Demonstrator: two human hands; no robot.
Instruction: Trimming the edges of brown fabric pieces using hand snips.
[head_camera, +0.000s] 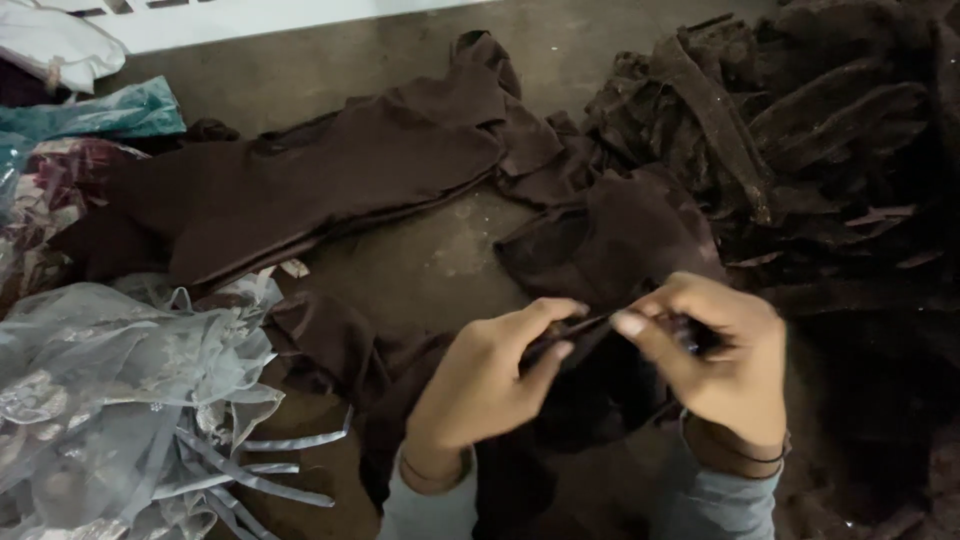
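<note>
Head cam view: both hands are meeting over a dark brown fabric piece (600, 250) that's lying on the bare grey floor (440, 250). The left hand (490, 375) is pinching one edge of it between thumb and fingers, and the right hand (720, 350) is pinching the same edge just beside it, thumbs nearly touching. There's something small and dark in the right-hand grip, too blurry to tell what. A big heap of dark brown strips (800, 120) is piling up toward the far right, and a long flat brown garment piece (300, 190) is lying near the far left. My guess is this is somewhere mid-job: plenty is sitting in the heap, but loose pieces are waiting too. Pale netted fabric (110, 400) is bunching at the near left.
</note>
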